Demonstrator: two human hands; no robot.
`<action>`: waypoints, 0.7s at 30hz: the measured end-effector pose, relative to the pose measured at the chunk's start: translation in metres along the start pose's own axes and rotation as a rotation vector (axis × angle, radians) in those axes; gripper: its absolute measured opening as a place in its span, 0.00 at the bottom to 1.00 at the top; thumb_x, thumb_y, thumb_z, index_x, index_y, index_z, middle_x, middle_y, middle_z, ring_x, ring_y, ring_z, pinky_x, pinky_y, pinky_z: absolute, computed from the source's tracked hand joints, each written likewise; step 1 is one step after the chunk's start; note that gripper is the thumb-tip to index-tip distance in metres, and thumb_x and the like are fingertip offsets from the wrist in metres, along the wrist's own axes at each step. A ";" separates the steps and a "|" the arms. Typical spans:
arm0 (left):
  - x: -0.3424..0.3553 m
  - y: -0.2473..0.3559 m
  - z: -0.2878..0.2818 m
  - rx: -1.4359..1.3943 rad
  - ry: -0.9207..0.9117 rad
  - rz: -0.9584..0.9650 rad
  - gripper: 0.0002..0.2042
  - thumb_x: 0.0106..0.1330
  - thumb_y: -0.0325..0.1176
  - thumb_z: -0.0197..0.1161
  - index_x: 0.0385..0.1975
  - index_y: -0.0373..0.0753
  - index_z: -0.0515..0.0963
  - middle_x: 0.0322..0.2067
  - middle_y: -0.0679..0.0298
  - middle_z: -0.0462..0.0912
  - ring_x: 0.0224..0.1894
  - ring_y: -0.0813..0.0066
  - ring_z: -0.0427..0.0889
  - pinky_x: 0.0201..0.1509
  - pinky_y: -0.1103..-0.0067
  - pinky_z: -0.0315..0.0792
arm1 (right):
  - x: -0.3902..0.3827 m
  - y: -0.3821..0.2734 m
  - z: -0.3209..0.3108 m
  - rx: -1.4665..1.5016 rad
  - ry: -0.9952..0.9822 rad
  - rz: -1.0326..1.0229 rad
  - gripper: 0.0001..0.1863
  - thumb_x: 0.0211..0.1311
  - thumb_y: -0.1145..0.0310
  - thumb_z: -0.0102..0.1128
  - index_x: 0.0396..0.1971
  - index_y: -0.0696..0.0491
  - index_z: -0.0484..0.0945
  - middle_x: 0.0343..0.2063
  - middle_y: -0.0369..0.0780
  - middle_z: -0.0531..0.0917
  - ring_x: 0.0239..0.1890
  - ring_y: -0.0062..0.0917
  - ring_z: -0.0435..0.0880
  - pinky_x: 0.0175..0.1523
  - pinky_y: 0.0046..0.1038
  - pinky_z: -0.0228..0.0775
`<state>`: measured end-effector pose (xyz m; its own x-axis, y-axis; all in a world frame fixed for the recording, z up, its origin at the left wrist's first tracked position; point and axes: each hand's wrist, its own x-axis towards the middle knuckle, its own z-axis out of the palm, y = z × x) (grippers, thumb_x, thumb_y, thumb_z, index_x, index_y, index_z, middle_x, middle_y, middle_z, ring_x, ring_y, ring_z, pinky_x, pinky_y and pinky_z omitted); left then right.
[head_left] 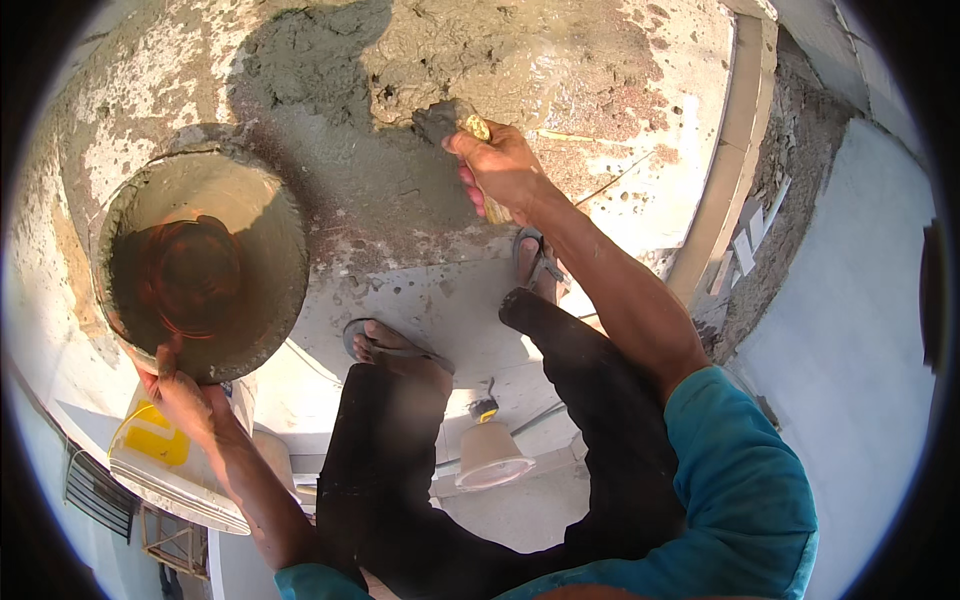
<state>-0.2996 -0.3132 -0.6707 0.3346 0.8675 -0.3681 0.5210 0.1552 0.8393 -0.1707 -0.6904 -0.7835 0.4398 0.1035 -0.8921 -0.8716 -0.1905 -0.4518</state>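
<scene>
My right hand [497, 172] grips a yellow-handled tool [482, 128], its grey, mortar-caked head [440, 122] on or just above wet grey mortar [320, 70] spread over a rough, stained surface. At the left, my left hand [185, 395] holds the near lower rim of a round, cement-crusted bucket [200, 270] with murky liquid and orange showing inside. The bucket is tilted over a white container [165, 470] with a yellow patch; whether it rests on that is unclear.
My sandalled feet [395, 350] stand on pale tiles [355, 290]. A small pale bucket [493, 455] sits below between my legs. Tile strips [745, 245] lie along a ledge [730, 150] at right, beside a pale wall [830, 280]. A dark grille [95, 495] shows lower left.
</scene>
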 end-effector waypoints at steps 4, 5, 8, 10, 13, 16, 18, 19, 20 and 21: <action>0.017 0.002 0.004 -0.065 -0.131 0.012 0.26 0.63 0.18 0.55 0.64 0.37 0.71 0.55 0.55 0.79 0.55 0.63 0.80 0.60 0.66 0.76 | -0.022 -0.006 -0.035 -0.683 0.245 -0.252 0.19 0.67 0.58 0.63 0.45 0.58 0.71 0.16 0.42 0.78 0.16 0.31 0.77 0.23 0.37 0.70; 0.022 0.001 0.007 -0.060 -0.160 0.024 0.26 0.66 0.18 0.54 0.66 0.38 0.69 0.57 0.53 0.77 0.57 0.61 0.79 0.61 0.65 0.76 | -0.019 -0.002 -0.038 -0.871 0.329 -0.304 0.21 0.66 0.59 0.64 0.49 0.58 0.70 0.18 0.46 0.80 0.20 0.39 0.81 0.27 0.41 0.72; 0.043 -0.002 -0.006 -0.063 -0.253 0.064 0.24 0.66 0.18 0.54 0.64 0.37 0.70 0.55 0.55 0.79 0.55 0.63 0.80 0.60 0.67 0.76 | -0.031 -0.022 -0.061 -1.217 0.388 -0.549 0.19 0.67 0.60 0.63 0.48 0.57 0.71 0.14 0.47 0.78 0.19 0.38 0.84 0.25 0.39 0.72; 0.042 0.005 0.011 -0.052 -0.276 0.097 0.22 0.66 0.18 0.54 0.61 0.37 0.73 0.51 0.59 0.81 0.51 0.68 0.81 0.56 0.72 0.77 | -0.036 -0.033 -0.090 -1.153 0.388 -0.650 0.18 0.68 0.60 0.63 0.46 0.58 0.72 0.10 0.43 0.77 0.17 0.35 0.83 0.24 0.38 0.71; 0.057 0.016 0.021 0.008 -0.327 0.123 0.20 0.66 0.18 0.54 0.58 0.37 0.74 0.48 0.61 0.81 0.46 0.73 0.81 0.51 0.76 0.78 | -0.010 -0.028 -0.118 -0.777 0.452 -0.384 0.21 0.67 0.58 0.63 0.45 0.61 0.72 0.13 0.49 0.77 0.19 0.40 0.83 0.27 0.41 0.72; 0.070 0.011 0.043 0.081 -0.387 0.169 0.22 0.64 0.16 0.53 0.58 0.36 0.75 0.45 0.61 0.83 0.41 0.76 0.82 0.45 0.78 0.78 | -0.011 -0.021 -0.057 -1.121 0.261 -0.450 0.20 0.67 0.60 0.60 0.45 0.62 0.70 0.21 0.54 0.82 0.29 0.50 0.86 0.35 0.46 0.76; 0.067 0.011 0.050 0.131 -0.410 0.194 0.22 0.62 0.15 0.52 0.57 0.36 0.75 0.44 0.61 0.83 0.41 0.76 0.83 0.44 0.79 0.78 | -0.032 -0.032 -0.062 -1.137 0.251 -0.511 0.20 0.66 0.59 0.61 0.46 0.61 0.70 0.21 0.54 0.82 0.29 0.51 0.86 0.36 0.47 0.76; 0.059 0.014 0.053 0.158 -0.407 0.202 0.22 0.62 0.15 0.52 0.57 0.36 0.75 0.44 0.61 0.84 0.40 0.76 0.83 0.44 0.80 0.78 | -0.042 -0.034 -0.064 -1.145 0.226 -0.544 0.20 0.66 0.59 0.61 0.46 0.60 0.70 0.21 0.53 0.82 0.29 0.51 0.86 0.36 0.48 0.76; 0.052 0.017 0.060 0.180 -0.404 0.214 0.22 0.61 0.15 0.51 0.56 0.35 0.75 0.44 0.61 0.84 0.40 0.76 0.84 0.43 0.80 0.78 | -0.052 -0.038 -0.071 -1.095 0.279 -0.462 0.20 0.65 0.59 0.61 0.47 0.59 0.71 0.21 0.53 0.83 0.31 0.50 0.86 0.38 0.46 0.77; 0.034 0.023 0.075 0.146 -0.358 0.276 0.23 0.60 0.14 0.51 0.57 0.34 0.76 0.45 0.60 0.84 0.40 0.75 0.85 0.42 0.80 0.79 | -0.041 -0.025 -0.093 -0.951 0.342 -0.512 0.25 0.66 0.58 0.61 0.53 0.62 0.70 0.24 0.54 0.83 0.32 0.48 0.87 0.41 0.45 0.78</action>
<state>-0.2176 -0.3153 -0.6940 0.7126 0.6453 -0.2752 0.4709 -0.1491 0.8695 -0.1467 -0.7805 -0.7356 0.8609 0.1382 -0.4896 -0.1174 -0.8824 -0.4556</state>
